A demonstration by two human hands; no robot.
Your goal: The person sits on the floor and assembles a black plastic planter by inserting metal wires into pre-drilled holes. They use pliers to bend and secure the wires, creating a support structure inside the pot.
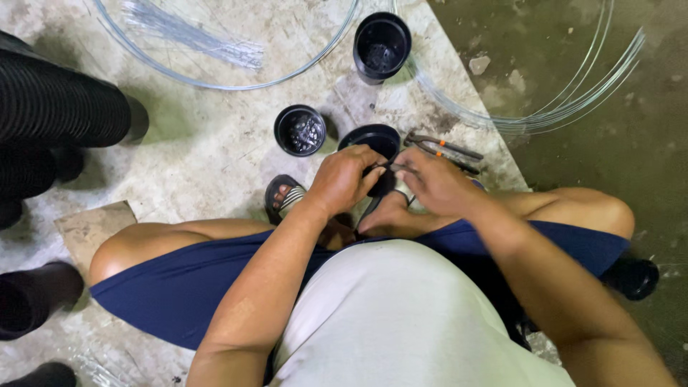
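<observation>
I sit low over a concrete floor, knees apart, in blue shorts and a white shirt. My left hand [349, 179] curls around the near rim of a small black plastic pot [373, 138] held in front of me. My right hand [430, 183] meets it from the right, fingers pinched on a thin piece of wire [393, 167] at the pot's rim. A pair of pliers [444, 149] with dark and orange handles lies on the floor just beyond my right hand.
Two more black pots stand on the floor, one [299, 130] to the left, one [382, 44] farther away. Coils of grey wire [566, 107] loop at the top and right. Stacks of black pots [57, 107] lie at left. A sandalled foot [285, 197] shows below my hands.
</observation>
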